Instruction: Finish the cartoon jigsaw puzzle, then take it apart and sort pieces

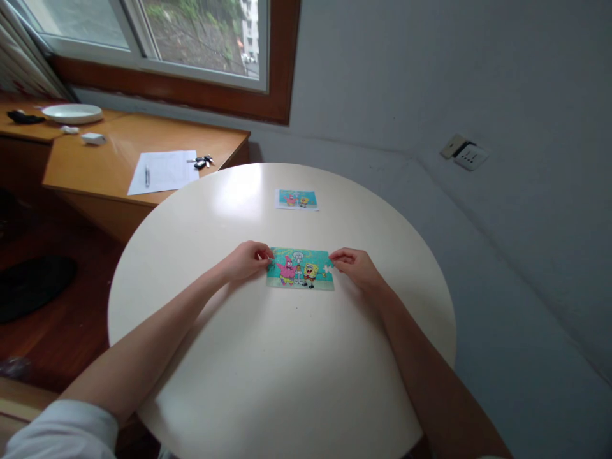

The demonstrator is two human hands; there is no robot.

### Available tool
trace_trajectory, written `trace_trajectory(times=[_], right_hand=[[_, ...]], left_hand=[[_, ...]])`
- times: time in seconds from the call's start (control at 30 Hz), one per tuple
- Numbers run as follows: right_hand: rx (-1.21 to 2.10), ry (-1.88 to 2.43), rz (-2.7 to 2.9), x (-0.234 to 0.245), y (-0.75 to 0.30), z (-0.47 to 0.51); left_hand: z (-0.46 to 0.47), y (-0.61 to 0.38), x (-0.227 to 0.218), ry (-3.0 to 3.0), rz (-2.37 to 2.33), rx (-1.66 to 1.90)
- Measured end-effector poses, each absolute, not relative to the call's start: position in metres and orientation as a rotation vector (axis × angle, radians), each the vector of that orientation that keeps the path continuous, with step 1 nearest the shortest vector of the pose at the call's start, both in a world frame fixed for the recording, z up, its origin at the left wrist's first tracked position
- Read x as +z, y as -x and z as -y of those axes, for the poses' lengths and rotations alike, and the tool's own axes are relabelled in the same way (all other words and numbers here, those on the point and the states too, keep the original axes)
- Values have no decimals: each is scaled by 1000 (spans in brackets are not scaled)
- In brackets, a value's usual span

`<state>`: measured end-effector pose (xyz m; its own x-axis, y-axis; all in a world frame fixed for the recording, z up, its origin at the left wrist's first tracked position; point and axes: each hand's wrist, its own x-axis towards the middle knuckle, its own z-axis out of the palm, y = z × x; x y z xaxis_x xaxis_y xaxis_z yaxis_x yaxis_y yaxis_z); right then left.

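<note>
A small cartoon jigsaw puzzle (300,269) lies flat near the middle of the round cream table (282,382). My left hand (247,260) rests at its left edge, fingers curled against the border. My right hand (356,266) is at its right edge, fingertips pinched together beside a small white gap in the picture. I cannot make out whether a piece sits in those fingers. A smaller reference picture (297,199) with the same cartoon lies farther back on the table.
A wooden desk (109,166) at the left carries a sheet of paper with a pen (162,171), keys (203,161), a white plate (72,113) and small items. A window is above it. Grey wall with a socket (466,152) on the right.
</note>
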<state>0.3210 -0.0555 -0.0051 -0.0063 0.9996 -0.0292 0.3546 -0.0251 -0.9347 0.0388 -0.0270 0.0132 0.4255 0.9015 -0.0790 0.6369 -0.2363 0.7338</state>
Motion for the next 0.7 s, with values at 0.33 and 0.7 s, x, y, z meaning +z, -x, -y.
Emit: trace_trajectory(times=[0.33,0.7], right_hand=[[1072,1501,1433,-2,-318,57],[1074,1480,1452,-7,-321,55]], left_hand=[[31,-42,19,-1999,-1354,476],[31,-44,12,-2095,-1391,401]])
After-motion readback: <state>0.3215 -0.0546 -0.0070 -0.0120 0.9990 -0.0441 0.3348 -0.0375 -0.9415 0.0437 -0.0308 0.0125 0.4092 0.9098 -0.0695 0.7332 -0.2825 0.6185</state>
